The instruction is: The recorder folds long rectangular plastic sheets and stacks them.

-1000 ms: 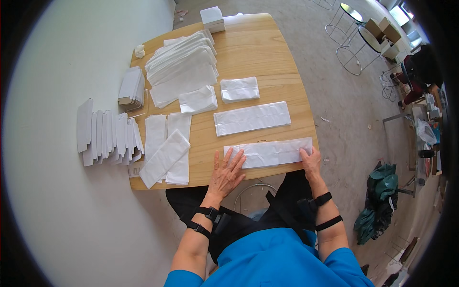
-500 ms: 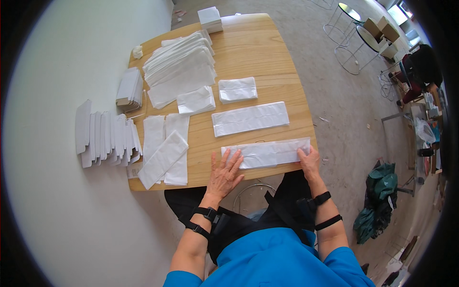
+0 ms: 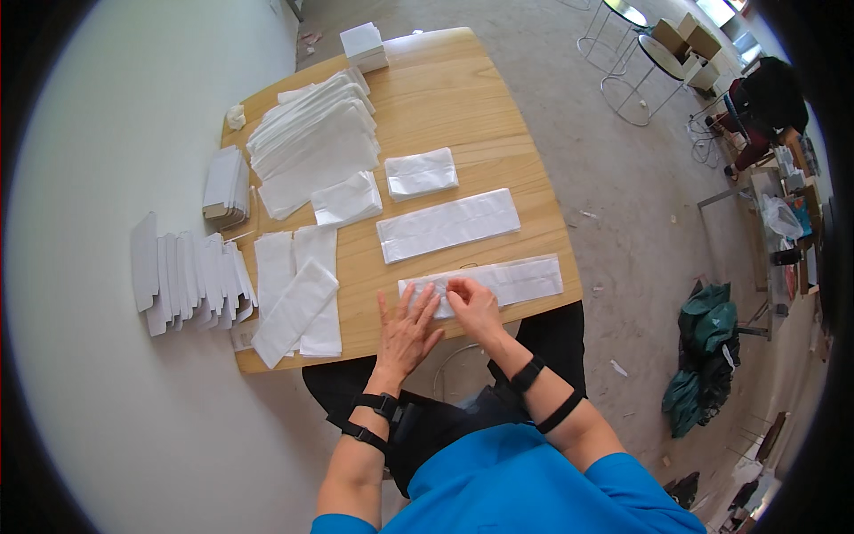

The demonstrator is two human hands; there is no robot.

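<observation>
Along the table's near edge lies a long white folded strip [image 3: 525, 279] of thin, slightly crinkled material. My left hand [image 3: 408, 331] rests flat on its left end, fingers spread. Beside it my right hand [image 3: 476, 310] is closed, its fingertips bent together over the strip; whatever they pinch is hidden. A second long folded strip [image 3: 447, 224] lies just beyond, and past that a shorter folded white piece [image 3: 421, 173]. Another short folded piece [image 3: 349, 199] touches the large fanned stack of white sheets [image 3: 311, 138].
Three folded strips [image 3: 296, 311] overlap at the left on the wooden table [image 3: 471, 98]. White card boxes [image 3: 227, 185] and flat white cartons [image 3: 191, 276] stand by the wall. A white stack [image 3: 364, 46] sits at the far edge. Right, beyond: green bags [image 3: 703, 356], a seated person [image 3: 769, 102].
My right hand has left the strip's right end and moved left, beside my left hand, its fingers now bent together. The left hand stays on the strip. The whole view has shifted slightly.
</observation>
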